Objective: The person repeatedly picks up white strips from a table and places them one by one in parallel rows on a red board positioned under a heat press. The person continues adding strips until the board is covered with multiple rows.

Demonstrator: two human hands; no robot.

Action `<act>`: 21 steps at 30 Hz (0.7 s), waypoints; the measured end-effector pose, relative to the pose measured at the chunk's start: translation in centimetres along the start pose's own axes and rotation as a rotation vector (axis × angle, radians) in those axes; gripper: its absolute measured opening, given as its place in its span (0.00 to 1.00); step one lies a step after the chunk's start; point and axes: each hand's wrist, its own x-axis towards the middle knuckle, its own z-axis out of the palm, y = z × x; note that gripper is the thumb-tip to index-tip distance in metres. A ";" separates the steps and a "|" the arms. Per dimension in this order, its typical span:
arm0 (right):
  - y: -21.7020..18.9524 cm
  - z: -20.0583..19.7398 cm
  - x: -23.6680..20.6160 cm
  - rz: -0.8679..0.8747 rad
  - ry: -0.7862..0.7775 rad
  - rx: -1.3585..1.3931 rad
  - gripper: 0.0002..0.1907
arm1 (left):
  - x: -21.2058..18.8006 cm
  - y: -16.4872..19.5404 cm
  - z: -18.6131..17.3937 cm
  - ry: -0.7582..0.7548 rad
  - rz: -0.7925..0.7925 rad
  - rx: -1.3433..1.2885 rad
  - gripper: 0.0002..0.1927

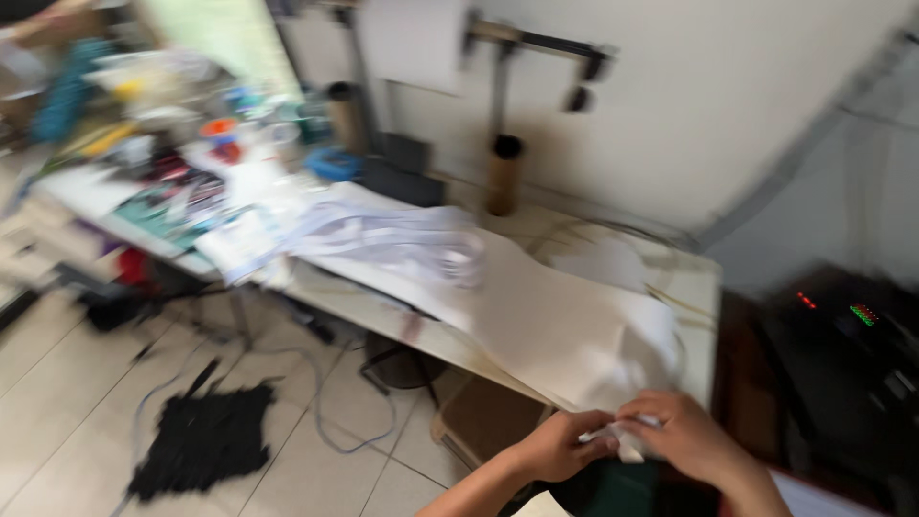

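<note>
The picture is motion-blurred. My left hand (558, 445) and my right hand (684, 433) meet at the bottom of the view, both pinching a small crumpled white piece of paper or cloth (617, 440). They sit at the near corner of a long table (694, 287), just below a large white sheet (536, 306) that drapes along the tabletop.
The table's far left end is piled with clutter (182, 163). Two cardboard tubes (503, 172) stand against the wall. A black fabric heap (206, 440) and cables lie on the tiled floor. A dark machine with red and green lights (842, 325) stands at the right.
</note>
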 end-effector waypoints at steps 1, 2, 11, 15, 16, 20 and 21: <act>2.0 -0.5 -2.2 0.136 0.076 0.043 0.11 | 0.9 -0.9 1.2 -0.156 -0.118 -0.064 0.13; 3.9 -1.3 -4.9 0.273 0.160 0.087 0.11 | 1.6 -1.9 2.6 -0.175 -0.109 -0.006 0.12; 16.6 -6.7 -36.2 0.534 1.042 0.015 0.09 | 4.5 -5.5 11.2 -0.273 -0.208 0.126 0.13; 22.4 -5.4 -43.2 0.779 1.389 0.010 0.09 | 5.9 -3.8 17.5 -0.365 -0.226 0.118 0.13; 23.9 -5.8 -44.4 0.717 1.475 -0.018 0.10 | 6.3 -3.5 19.9 -0.382 -0.229 0.097 0.13; 29.0 -13.9 -53.2 0.483 1.434 -0.488 0.10 | 8.2 -3.6 31.2 -0.420 -0.215 0.075 0.14; 30.0 -17.0 -55.8 0.467 1.432 -0.548 0.09 | 8.8 -3.9 34.2 -0.411 -0.179 0.066 0.15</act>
